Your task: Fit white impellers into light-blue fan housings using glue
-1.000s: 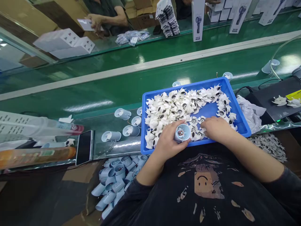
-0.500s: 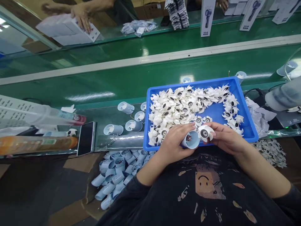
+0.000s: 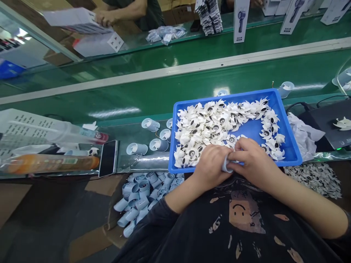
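My left hand (image 3: 212, 163) is wrapped around a light blue cylindrical housing (image 3: 226, 164), which is tilted with its mouth to the right. At that mouth, the bent fingers of my right hand (image 3: 248, 155) press in, meeting the left fingers. The white fan blade wheel that the right hand held is now hidden behind the fingers. Both hands are over the near edge of a blue tray (image 3: 292, 146), where many white fan blade wheels (image 3: 203, 124) lie heaped. Left of the tray, several blue housings (image 3: 137, 149) with white blades inside lie or stand on the bench.
Below the bench is a box of blue housings (image 3: 142, 201); at right, a pile of white blade wheels (image 3: 315, 177). A phone (image 3: 108, 157) and an orange bottle (image 3: 55, 163) lie at left. Across the green belt (image 3: 115, 91), another person's hands (image 3: 103, 17) handle white boxes (image 3: 98, 44).
My right hand has brought the white blade wheel left to the housing's mouth, and the fingers now cover it. The housing has turned. Across the belt, the other person has lifted some boxes.
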Tool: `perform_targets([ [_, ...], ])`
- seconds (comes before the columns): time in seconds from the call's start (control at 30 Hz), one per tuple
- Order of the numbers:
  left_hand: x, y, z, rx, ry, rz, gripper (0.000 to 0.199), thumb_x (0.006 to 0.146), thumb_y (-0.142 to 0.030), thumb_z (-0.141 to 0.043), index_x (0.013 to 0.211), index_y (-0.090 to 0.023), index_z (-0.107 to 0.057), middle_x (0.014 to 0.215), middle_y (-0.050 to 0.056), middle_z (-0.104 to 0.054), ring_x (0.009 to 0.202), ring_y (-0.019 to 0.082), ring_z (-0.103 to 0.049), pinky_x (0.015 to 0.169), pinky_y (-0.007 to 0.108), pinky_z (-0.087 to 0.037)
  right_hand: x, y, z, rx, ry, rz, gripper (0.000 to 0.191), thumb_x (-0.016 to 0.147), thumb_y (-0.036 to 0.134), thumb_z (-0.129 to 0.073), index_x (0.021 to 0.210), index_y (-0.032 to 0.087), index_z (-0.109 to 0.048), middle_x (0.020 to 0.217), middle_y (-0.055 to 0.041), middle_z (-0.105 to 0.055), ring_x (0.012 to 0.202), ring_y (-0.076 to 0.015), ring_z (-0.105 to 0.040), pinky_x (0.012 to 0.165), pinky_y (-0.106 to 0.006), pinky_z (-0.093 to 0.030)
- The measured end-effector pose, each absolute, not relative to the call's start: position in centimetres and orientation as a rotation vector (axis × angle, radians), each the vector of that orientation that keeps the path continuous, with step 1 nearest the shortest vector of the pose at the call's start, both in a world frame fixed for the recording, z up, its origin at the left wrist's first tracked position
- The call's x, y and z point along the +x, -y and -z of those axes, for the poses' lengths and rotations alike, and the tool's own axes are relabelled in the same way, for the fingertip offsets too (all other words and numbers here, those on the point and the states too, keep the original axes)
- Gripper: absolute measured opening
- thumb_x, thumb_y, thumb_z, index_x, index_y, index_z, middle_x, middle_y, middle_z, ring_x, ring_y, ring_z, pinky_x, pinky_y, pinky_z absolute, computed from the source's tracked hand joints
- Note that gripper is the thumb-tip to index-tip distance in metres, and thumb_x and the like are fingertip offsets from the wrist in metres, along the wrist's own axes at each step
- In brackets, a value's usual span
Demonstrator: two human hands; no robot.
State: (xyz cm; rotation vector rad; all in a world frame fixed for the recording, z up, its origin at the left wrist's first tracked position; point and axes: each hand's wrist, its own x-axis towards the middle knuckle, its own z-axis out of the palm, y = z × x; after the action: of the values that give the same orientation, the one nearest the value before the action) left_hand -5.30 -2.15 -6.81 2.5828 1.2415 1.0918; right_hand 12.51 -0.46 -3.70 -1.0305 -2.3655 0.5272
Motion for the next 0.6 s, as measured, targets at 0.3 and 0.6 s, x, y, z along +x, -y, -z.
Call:
perform_targets([
  [0.3, -6.1, 2.6, 5.1, 2.631, -1.213, -1.082, 0.033, 0.093, -0.042, -0.053, 0.117, -0.019, -0.053, 0.101, 0.008, -0.072, 0.093, 0.021, -0.067, 0.091, 0.038, -0.049, 13.6, 1.2, 3.3, -0.916, 2.261, -0.682, 0.015, 0.092, 0.023, -0.058, 0.096, 0.019, -0.072, 0.085, -0.0060, -0.050, 0.078, -0.0163, -0.052, 0.067, -0.029, -0.044],
  [0.6, -19.5, -12.3, 5.2, 1.999, -2.077, -1.237, 0.058, 0.077, -0.038, -0.077, 0.127, -0.027, -0.051, 0.125, 0.010, -0.057, 0.117, 0.030, -0.057, 0.103, 0.048, -0.046, 18.6, 2.6, 2.8, -0.965, 2.124, -0.678, 0.014, 0.092, 0.020, -0.057, 0.094, 0.028, -0.069, 0.085, -0.0030, -0.058, 0.073, -0.0114, -0.062, 0.059, -0.020, -0.052],
])
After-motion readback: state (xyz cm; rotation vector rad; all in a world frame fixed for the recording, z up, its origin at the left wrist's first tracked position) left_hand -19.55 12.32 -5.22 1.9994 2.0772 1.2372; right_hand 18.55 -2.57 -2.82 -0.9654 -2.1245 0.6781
